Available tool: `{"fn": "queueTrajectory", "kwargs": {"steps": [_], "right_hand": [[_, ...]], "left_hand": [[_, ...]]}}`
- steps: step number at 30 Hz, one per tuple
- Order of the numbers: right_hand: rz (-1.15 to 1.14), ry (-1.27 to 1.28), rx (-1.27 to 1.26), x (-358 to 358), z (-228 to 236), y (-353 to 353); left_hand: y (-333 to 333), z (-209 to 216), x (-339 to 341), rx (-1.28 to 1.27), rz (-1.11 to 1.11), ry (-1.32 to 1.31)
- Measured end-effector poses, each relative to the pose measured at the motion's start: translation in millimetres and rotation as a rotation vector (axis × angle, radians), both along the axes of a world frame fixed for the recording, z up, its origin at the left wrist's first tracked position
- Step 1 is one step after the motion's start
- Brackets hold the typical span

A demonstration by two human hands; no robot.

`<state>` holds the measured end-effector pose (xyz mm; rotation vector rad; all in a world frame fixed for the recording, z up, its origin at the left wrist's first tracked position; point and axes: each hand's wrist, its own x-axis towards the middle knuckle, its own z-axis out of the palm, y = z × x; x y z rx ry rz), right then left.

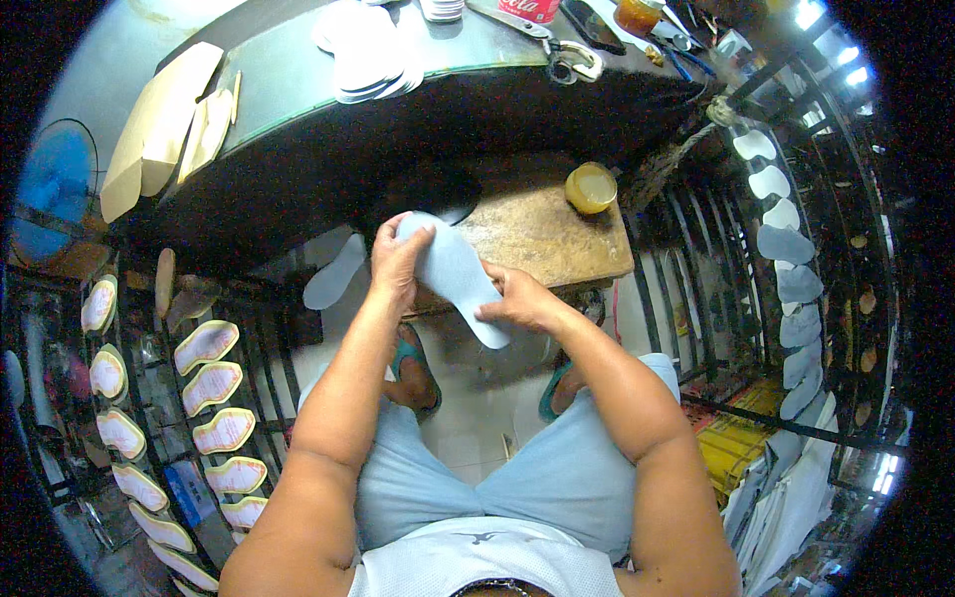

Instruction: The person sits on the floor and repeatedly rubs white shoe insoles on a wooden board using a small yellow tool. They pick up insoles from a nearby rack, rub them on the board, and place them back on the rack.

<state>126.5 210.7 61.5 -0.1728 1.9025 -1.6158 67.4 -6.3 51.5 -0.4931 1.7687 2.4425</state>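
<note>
A pale grey shoe insole (453, 267) is held in front of me, tilted across the near edge of a low wooden bench. My left hand (398, 261) grips its broad upper end, with the thumb on top. Lower down, my right hand (519, 298) pinches the narrower end along its right edge. Both hands are closed on this one piece. Beyond my left wrist a second grey insole (335, 275) lies apart from my hands. On the wooden bench (542, 244) stands a round tub (592, 187) with yellowish contents.
On the high counter (288, 85) are stacked white insoles (368, 60), scissors (512, 20), a phone (593, 25) and a cardboard box (164, 124). Racks at both sides carry rows of insoles, yellow-edged ones (214, 388) left and grey ones (799, 284) right. A blue fan (55, 189) stands far left.
</note>
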Motion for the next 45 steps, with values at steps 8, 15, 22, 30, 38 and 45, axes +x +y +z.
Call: {"fn": "queueTrajectory", "kwargs": {"steps": [8,15,22,30,38,45], "right_hand": [[-0.258,-0.066,0.347,-23,-16,98],[-0.409,0.246,0.768,-34,-32,99],[-0.406,0.321,0.883,-27,-27,83],[-0.529,0.878,1.042,-30,13,98],[-0.262,0.609,1.384,-88,44,164],[0.061,0.467,1.606,-117,41,156]], "left_hand": [[-27,-19,11,-0.920,-0.499,0.065],[6,-13,14,-1.078,-0.443,0.032],[5,-26,17,-1.200,-0.407,0.209],[11,-7,18,-1.098,-0.541,0.348],[9,-12,16,-1.101,-0.753,0.279],[5,-7,13,-1.058,-0.844,0.260]]}}
